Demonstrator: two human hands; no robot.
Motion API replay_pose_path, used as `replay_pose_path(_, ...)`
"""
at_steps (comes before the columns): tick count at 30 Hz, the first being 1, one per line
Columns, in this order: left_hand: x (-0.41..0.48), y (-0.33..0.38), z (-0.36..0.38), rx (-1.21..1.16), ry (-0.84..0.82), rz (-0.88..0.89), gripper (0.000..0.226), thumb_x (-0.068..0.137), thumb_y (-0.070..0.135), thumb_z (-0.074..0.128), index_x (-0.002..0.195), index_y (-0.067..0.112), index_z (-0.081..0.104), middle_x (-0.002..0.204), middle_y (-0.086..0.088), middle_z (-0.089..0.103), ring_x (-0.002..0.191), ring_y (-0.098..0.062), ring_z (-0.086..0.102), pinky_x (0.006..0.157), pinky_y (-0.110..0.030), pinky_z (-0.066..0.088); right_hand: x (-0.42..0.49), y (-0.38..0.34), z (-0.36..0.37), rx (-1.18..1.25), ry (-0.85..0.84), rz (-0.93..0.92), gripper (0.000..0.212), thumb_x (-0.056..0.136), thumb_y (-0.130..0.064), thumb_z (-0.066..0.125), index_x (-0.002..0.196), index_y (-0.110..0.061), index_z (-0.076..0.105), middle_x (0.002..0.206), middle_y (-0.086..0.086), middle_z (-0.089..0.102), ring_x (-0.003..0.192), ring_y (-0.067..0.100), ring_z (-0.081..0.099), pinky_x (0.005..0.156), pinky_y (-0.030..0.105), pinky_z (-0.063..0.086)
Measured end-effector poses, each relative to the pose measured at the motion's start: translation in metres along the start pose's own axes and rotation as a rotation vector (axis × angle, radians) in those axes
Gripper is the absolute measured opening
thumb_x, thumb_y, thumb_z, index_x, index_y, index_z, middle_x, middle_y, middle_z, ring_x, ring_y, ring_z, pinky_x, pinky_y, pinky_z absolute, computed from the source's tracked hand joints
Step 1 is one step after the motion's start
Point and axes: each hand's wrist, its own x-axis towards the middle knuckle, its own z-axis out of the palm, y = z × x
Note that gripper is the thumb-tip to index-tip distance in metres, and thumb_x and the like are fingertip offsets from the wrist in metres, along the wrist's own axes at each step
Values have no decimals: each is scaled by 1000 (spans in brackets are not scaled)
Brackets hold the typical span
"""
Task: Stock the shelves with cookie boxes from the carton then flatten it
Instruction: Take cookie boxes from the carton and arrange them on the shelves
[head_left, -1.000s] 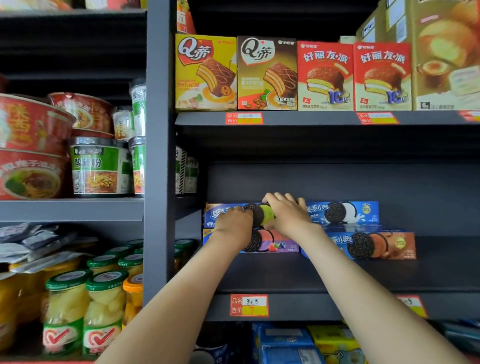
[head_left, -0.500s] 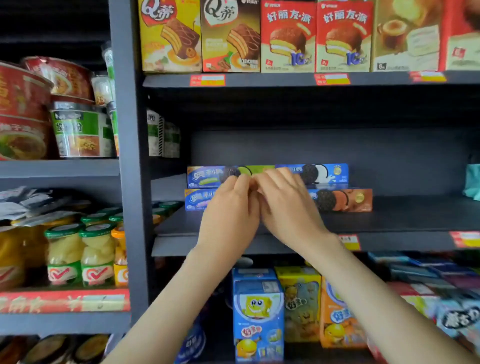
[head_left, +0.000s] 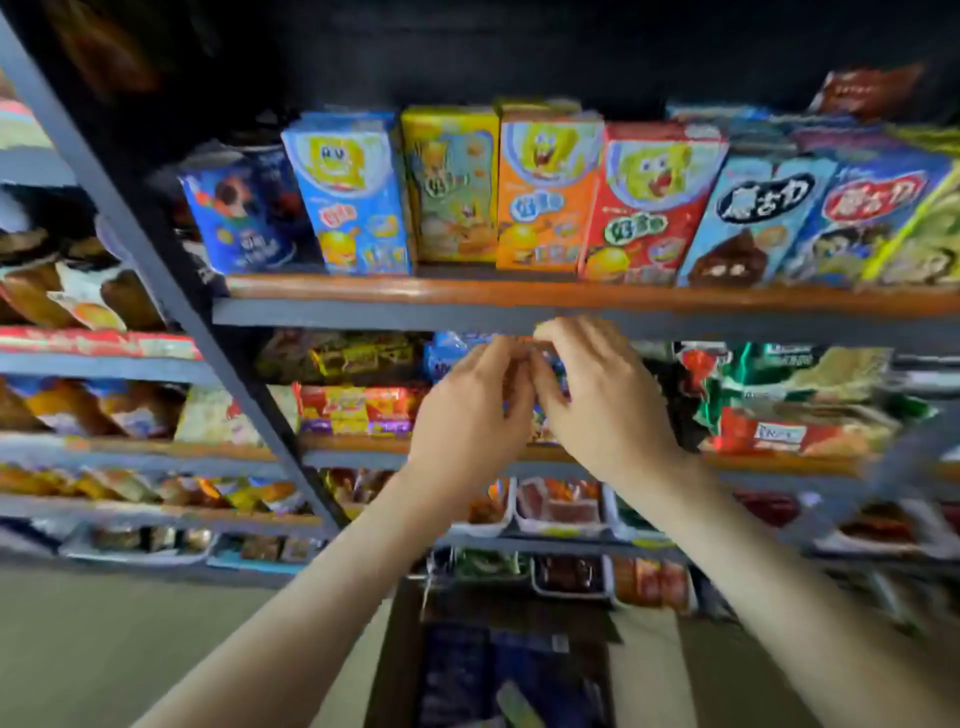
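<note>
Two bare hands meet in mid-air before a grey metal shelving unit (head_left: 467, 312). The left hand (head_left: 467, 410) and right hand (head_left: 602, 400) touch at the fingertips with fingers loosely curled. Neither seems to hold anything, though the picture is blurred.

A second ago both hands pressed on flat blue cookie boxes stacked on a dark shelf. They have since drawn back, and the view has swung downward, so that shelf is now out of sight above. A row of upright, cartoon-printed snack boxes (head_left: 545, 192) fills the top instead.

At the bottom edge, below the forearms, sits an open brown cardboard carton (head_left: 400, 660) on the floor. Dark blue cookie boxes (head_left: 493, 675) are dimly visible inside.

That placement looks finished, and the next reach is probably down into the carton. With boxes left inside, flattening it is not yet due.
</note>
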Motion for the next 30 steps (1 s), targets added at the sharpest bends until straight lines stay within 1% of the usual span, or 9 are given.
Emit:
replay_pose_path(3, -47, -12, 53, 19, -139, -124, 32, 90, 31, 36, 88, 8, 58, 76, -12, 62, 70, -36, 58, 54, -40, 42, -65, 21, 24, 50, -142, 109, 16, 83, -15, 49, 85, -4, 61, 79, 10, 61, 80, 30, 56, 68, 32, 37)
replay_pose_path(5, -79, -26, 83, 26, -233, -218, 25, 94, 27, 42, 96, 10, 60, 81, -12, 64, 71, -35, 60, 55, -40, 44, -108, 34, 44, 62, -233, 183, 7, 79, -9, 60, 85, -5, 61, 78, 9, 62, 75, 31, 60, 63, 33, 40)
replay_pose_path(8, -126, -55, 125, 17, -368, -313, 20, 96, 24, 46, 99, 11, 60, 85, -10, 64, 72, -33, 61, 55, -38, 46, -174, 49, 77, 62, -395, 313, 14, 78, -9, 69, 89, -6, 61, 81, 9, 63, 76, 30, 61, 58, 30, 45)
replay_pose_path(12, -204, -114, 187, 56, -543, -447, 19, 97, 27, 44, 95, 14, 58, 86, -4, 63, 76, -27, 61, 58, -35, 46, -272, 63, 139, 72, -528, 423, 10, 79, -11, 68, 85, -9, 61, 78, 5, 60, 73, 26, 59, 58, 29, 44)
replay_pose_path(16, -303, -179, 252, 163, -673, -655, 22, 98, 30, 43, 96, 13, 58, 93, -6, 64, 82, -29, 62, 62, -35, 42, -391, 73, 215, 110, -706, 593, 15, 77, -12, 74, 81, -12, 60, 74, 3, 60, 64, 24, 60, 52, 23, 37)
replay_pose_path(18, -355, -210, 282, 172, -740, -768, 21, 97, 30, 42, 99, 14, 56, 95, -6, 64, 85, -29, 62, 61, -34, 40, -453, 80, 252, 165, -815, 719, 13, 81, -17, 71, 86, -10, 62, 80, 6, 63, 71, 27, 62, 56, 31, 47)
replay_pose_path(20, -402, -242, 313, 167, -825, -871, 19, 97, 30, 41, 105, 17, 52, 100, -3, 62, 91, -26, 62, 64, -30, 39, -508, 90, 288, 215, -882, 872, 15, 86, -22, 66, 95, -10, 63, 90, 6, 64, 85, 25, 62, 70, 37, 51)
replay_pose_path(25, -471, -303, 389, 160, -1033, -902, 34, 99, 29, 37, 130, 16, 43, 129, -6, 50, 115, -25, 52, 89, -35, 45, -592, 122, 366, 183, -866, 1040, 29, 92, -17, 59, 120, -12, 58, 114, 4, 61, 107, 18, 56, 78, 14, 34)
replay_pose_path(30, -489, -342, 461, 126, -1013, -858, 36, 98, 25, 41, 133, 16, 42, 131, -8, 47, 116, -28, 50, 92, -42, 47, -630, 150, 429, 225, -992, 1073, 35, 95, -17, 54, 129, -13, 51, 130, 6, 54, 122, 20, 48, 90, 24, 38)
